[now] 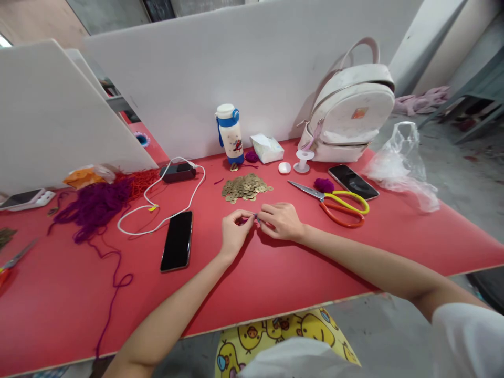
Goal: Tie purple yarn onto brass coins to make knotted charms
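Note:
My left hand (235, 232) and my right hand (282, 220) meet above the red table, fingertips nearly touching. Both are closed in a pinch on a short bit of purple yarn (255, 216), mostly hidden by the fingers. Just beyond them lies a pile of brass-coloured coins with holes (246, 188). To the right of my right hand rest scissors (323, 196) with one yellow and one red handle, blades towards the pile. A small purple yarn ball (324, 185) touches the table behind the scissors.
A black phone (176, 241) and white cable (136, 233) lie left, near a purple yarn heap (96, 205). Behind stand a bottle (230, 134), tissue pack (268, 149), white spool (303, 161) and backpack (350, 113). Another phone (353, 181) and plastic bag (405, 170) are right.

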{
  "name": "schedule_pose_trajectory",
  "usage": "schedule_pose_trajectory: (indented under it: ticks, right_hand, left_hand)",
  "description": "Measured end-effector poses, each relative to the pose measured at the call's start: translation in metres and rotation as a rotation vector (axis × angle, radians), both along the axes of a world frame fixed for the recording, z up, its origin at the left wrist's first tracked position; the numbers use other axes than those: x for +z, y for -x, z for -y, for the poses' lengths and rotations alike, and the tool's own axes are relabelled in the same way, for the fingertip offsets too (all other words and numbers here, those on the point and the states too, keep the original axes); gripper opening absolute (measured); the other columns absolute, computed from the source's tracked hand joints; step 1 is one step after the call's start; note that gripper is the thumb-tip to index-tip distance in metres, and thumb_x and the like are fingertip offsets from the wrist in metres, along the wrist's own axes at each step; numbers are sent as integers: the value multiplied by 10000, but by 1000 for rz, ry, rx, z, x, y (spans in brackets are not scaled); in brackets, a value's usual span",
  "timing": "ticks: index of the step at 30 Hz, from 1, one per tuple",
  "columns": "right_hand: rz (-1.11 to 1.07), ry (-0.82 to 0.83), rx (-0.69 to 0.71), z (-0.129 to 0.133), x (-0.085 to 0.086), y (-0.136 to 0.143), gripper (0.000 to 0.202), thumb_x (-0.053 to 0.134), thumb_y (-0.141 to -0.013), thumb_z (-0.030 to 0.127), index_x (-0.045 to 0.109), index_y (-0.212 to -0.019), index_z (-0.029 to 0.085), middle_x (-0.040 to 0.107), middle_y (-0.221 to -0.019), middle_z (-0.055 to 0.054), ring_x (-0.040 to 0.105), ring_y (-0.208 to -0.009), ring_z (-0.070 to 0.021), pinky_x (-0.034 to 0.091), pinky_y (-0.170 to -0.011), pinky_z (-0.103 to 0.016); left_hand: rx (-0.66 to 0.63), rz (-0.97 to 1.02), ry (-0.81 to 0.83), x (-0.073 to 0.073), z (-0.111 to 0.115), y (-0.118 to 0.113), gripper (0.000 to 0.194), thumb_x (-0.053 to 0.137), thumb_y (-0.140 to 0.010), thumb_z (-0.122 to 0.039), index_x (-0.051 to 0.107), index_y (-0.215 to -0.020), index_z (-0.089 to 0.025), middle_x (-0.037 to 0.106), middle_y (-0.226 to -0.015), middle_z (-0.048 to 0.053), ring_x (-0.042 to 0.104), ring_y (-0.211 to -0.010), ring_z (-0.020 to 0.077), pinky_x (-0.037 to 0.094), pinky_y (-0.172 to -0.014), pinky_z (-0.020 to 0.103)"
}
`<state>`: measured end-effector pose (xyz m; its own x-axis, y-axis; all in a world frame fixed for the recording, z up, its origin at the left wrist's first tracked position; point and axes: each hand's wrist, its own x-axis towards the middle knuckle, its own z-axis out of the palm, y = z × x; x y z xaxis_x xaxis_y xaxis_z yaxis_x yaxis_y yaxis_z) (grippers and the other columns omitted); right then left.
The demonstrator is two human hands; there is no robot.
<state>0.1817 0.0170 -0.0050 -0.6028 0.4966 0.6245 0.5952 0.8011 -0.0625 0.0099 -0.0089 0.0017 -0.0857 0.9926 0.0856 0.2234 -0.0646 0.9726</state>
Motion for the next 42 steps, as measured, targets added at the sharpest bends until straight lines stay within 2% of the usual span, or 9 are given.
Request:
schedule_pose_trajectory:
  ticks: [6,9,15,20,24,29,36,42]
  right_hand:
    - [88,-134,121,0,-2,3,233,449,-918,236,585,-738,180,563,-669,-5,409,-553,-114,220,-571,-290]
    - [88,-133,132,0,-3,3,220,441,-914,227,585,-754,180,573,-676,-8,414,-557,-120,221,-575,-295]
    - [-44,138,77,-2,-1,-2,196,427,-900,215,562,-762,180,582,-695,-20,413,-553,-129,260,-590,-273]
    - [-140,326,55,-5,2,-4,206,404,-911,204,556,-773,188,590,-719,-23,463,-585,-138,287,-603,-261]
    - [-196,400,31,-6,2,-5,211,394,-920,192,545,-771,191,582,-737,-20,474,-608,-136,281,-588,-253]
    - [-186,377,22,-7,1,-6,202,400,-920,194,550,-785,189,560,-750,-18,457,-607,-135,261,-572,-255]
    - [-20,184,57,-11,-1,-8,194,409,-911,174,578,-817,187,537,-760,-25,376,-580,-142,259,-602,-278]
    - [-41,237,-8,-12,-2,-8,209,404,-921,169,586,-821,186,551,-776,-24,397,-586,-139,252,-583,-273]
  left_hand:
    - [25,60,11,-1,1,0,176,672,-732,-326,682,-692,-155,670,-662,33,553,-541,120,424,-499,222]
    - [15,38,1,-1,1,-1,165,673,-734,-315,678,-698,-154,674,-683,34,552,-547,117,427,-504,219]
    - [-84,-63,-80,4,0,0,107,670,-733,-245,693,-669,-163,697,-723,46,591,-607,129,469,-568,226]
    - [-143,-62,-51,7,-1,2,130,682,-751,-282,738,-733,-167,720,-785,64,537,-532,108,410,-456,207]
    - [-180,-37,-63,9,-1,1,129,677,-765,-274,753,-749,-172,732,-823,77,553,-542,114,397,-442,207]
    - [-184,-48,-58,10,-3,2,135,678,-770,-280,761,-751,-176,739,-822,73,560,-552,119,399,-464,215]
    - [-176,-23,-1,5,-3,2,136,678,-766,-281,755,-768,-169,743,-799,69,610,-618,146,439,-504,221]
    - [-184,8,31,8,-1,0,142,685,-754,-297,758,-778,-176,746,-828,74,619,-616,152,436,-475,221]
